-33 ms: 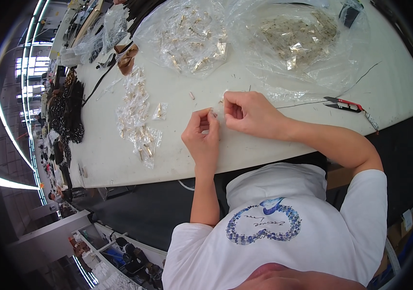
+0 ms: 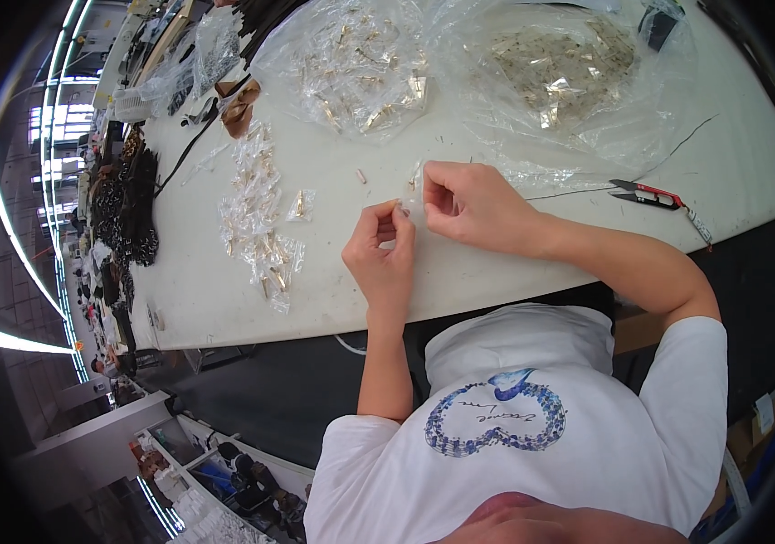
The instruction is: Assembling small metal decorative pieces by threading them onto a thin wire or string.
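Observation:
Over the white table my left hand (image 2: 381,252) is closed, thumb and fingertips pinched together at the edge of a small clear plastic bag (image 2: 414,189). My right hand (image 2: 476,207) is closed too, its thumb and forefinger pinching at the other side of that bag. A hint of gold shows in the bag; the fingers hide most of it. Left of my hands, a single small bag with gold-coloured pieces (image 2: 300,206) lies apart from a long pile of similar filled bags (image 2: 253,195). A small pinkish-gold piece (image 2: 361,176) lies loose just beyond my left hand.
At the back of the table (image 2: 333,308) are a large clear bag of gold-coloured pieces (image 2: 360,68) and another holding many small, dull pieces (image 2: 564,72). Red-and-black thread snips (image 2: 647,195) lie at the right near a dark thread. Dark cords and brown material (image 2: 238,109) lie far left.
My right hand has shifted slightly away from me, and a little more of the small bag shows beside its fingertips. My left hand has barely moved.

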Available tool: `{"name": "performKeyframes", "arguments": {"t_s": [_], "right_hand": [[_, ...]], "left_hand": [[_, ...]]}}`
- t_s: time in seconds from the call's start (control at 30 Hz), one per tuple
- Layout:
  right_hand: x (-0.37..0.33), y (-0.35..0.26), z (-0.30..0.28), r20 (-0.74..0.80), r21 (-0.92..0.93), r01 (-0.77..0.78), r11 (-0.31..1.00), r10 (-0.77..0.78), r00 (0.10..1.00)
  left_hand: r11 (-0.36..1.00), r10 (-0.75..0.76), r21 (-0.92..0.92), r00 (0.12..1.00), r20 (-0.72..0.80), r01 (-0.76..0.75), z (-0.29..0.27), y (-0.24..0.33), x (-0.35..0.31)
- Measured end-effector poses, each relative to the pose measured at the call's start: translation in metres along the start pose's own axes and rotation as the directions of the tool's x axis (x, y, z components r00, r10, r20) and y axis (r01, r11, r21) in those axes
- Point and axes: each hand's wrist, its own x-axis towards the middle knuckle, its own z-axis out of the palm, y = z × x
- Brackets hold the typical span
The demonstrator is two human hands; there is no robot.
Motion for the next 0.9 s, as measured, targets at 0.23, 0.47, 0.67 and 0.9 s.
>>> {"name": "performKeyframes", "arguments": {"t_s": [0.23, 0.47, 0.67, 0.9], "right_hand": [[0.007, 0.009, -0.002, 0.032, -0.047, 0.063, 0.997, -0.061, 0.998], [0.016, 0.001, -0.023, 0.262, 0.576, -0.289, 0.765, 0.162, 0.951], [0.017, 0.004, -0.016, 0.342, 0.643, -0.341, 0.686, 0.142, 0.929], [0.016, 0.009, -0.011, 0.272, 0.703, -0.313, 0.639, 0.165, 0.948]], "left_hand": [[0.950, 0.278, 0.147, 0.961, 0.008, -0.276, 0.014, 0.019, -0.015], [0.945, -0.005, -0.325, 0.990, -0.144, -0.042, -0.002, 0.013, -0.007], [0.773, -0.213, -0.598, 0.975, 0.068, 0.210, -0.006, 0.018, -0.001], [0.915, -0.052, -0.404, 0.995, -0.088, 0.013, -0.006, 0.011, 0.001]]}}
